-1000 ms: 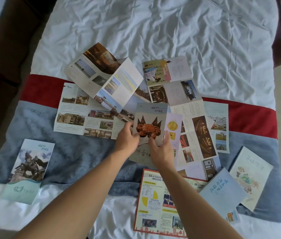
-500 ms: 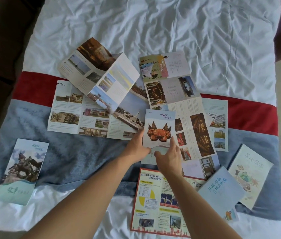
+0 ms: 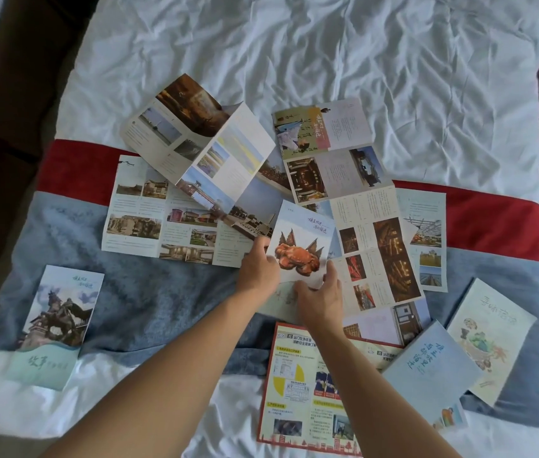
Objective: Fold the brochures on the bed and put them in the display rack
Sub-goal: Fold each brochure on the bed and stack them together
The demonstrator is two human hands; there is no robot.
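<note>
1. You are holding the crab-cover brochure with both hands. Your left hand is gripping its left edge, fingers curled onto the cover; your right hand is pinching the lower right corner, thumb on top.
2. The brochure is sitting folded to a single panel, cover up, its far end tilting up off the spread sheets. A pale lower flap is showing between your hands; whether it belongs to this brochure I cannot tell.
3. Step in hand, as I judge it: you are finishing the fold on this piece and squaring its edges.
4. Directly around it, unfolded sheets are lying overlapped: the building-photo sheet to the left, the tented landscape leaflet beyond it, and the long interior-photo sheet to the right.
5. Nearer you, the red-bordered notice sheet is lying flat under your right forearm.
6. Folded pieces are resting apart: the statue-cover brochure far left, the pale blue booklet and the illustrated booklet at right.
7. All are lying on the bed; the display rack is not in view.
8. The next move calls for pressing the creases flat, lifting without dragging neighbouring sheets, and locating the rack.
</note>
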